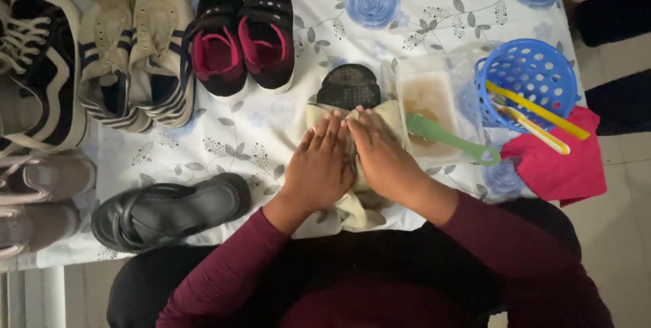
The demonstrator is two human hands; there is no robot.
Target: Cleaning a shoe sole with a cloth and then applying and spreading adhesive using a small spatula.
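Both of my hands press down on a cream cloth [363, 209] wrapped around a black sandal, whose heel end [349, 86] sticks out past my fingertips. My left hand [319, 165] lies flat on the left side of the bundle with its fingers together. My right hand [380, 155] lies flat beside it and touches it. The matching black sandal [169, 211] lies on the flowered sheet to the left, near the table's front edge.
A clear tub of brownish water [428, 101] with a green-handled brush [451, 138] stands right of my hands. Beyond are a blue basket [525, 77] holding yellow brushes and a red cloth [559, 165]. Several pairs of shoes line the back and left: black-pink sneakers [242, 33], beige sneakers [135, 53].
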